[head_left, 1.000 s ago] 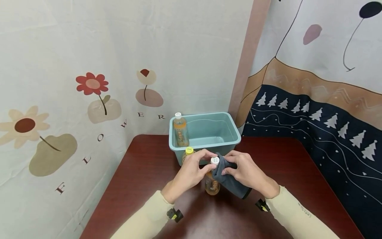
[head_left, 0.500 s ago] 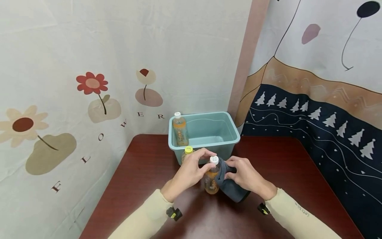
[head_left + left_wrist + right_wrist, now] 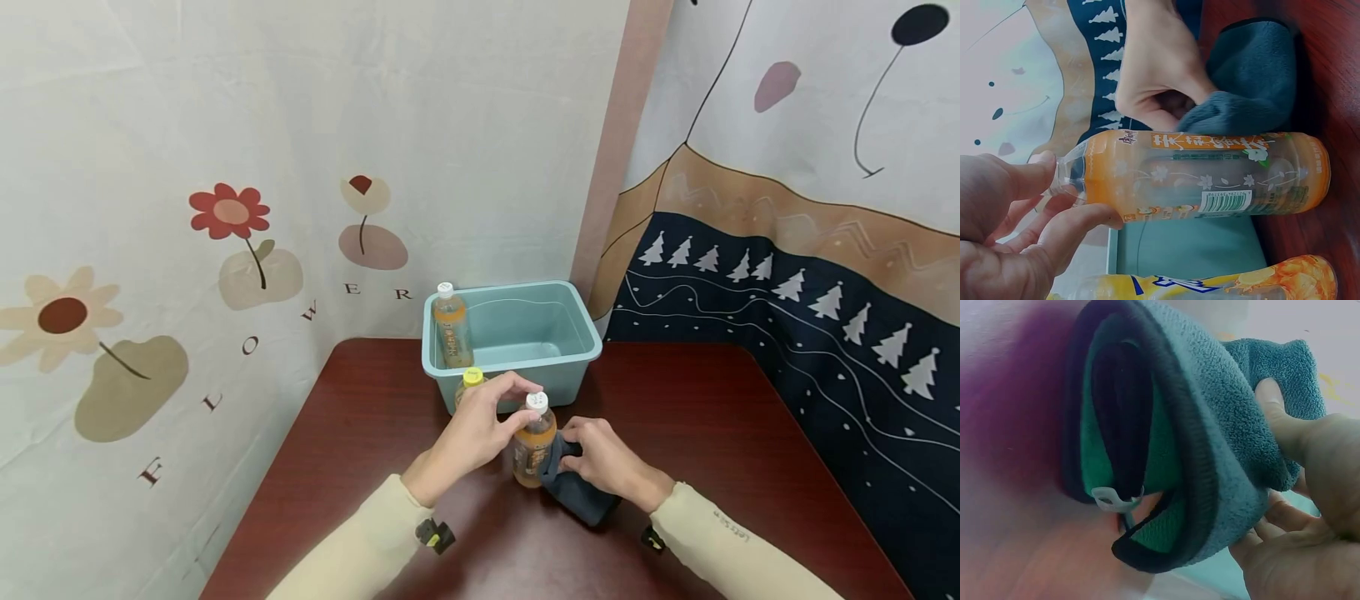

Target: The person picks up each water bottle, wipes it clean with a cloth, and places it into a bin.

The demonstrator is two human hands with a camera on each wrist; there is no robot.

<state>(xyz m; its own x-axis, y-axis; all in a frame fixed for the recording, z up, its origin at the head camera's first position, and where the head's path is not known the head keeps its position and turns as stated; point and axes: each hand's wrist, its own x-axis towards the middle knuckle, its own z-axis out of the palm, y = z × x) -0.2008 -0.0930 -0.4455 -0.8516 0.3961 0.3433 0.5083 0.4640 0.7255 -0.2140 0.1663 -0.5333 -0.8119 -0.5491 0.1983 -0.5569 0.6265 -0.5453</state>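
Note:
A clear bottle with an orange label and white cap (image 3: 533, 450) stands upright on the table. My left hand (image 3: 480, 425) grips it at the neck, thumb and fingers around it just below the cap, as the left wrist view also shows. In my right hand (image 3: 611, 462) is a dark grey-blue cloth (image 3: 1222, 419), pinched between thumb and fingers. The cloth's bunched end lies against the bottle's right side, around the label, and its folded tail hangs toward the table. Behind my left hand stands a yellow-capped bottle (image 3: 1285, 281), partly hidden in the head view.
A light blue plastic bin (image 3: 517, 367) stands at the table's back. Inside its left end leans another white-capped bottle (image 3: 453, 329). The dark red table (image 3: 360, 467) reaches to a printed cloth wall (image 3: 480, 150) behind.
My right hand has moved down along the bottle with the cloth, from near the cap to the label's side. The left hand keeps its hold at the neck.

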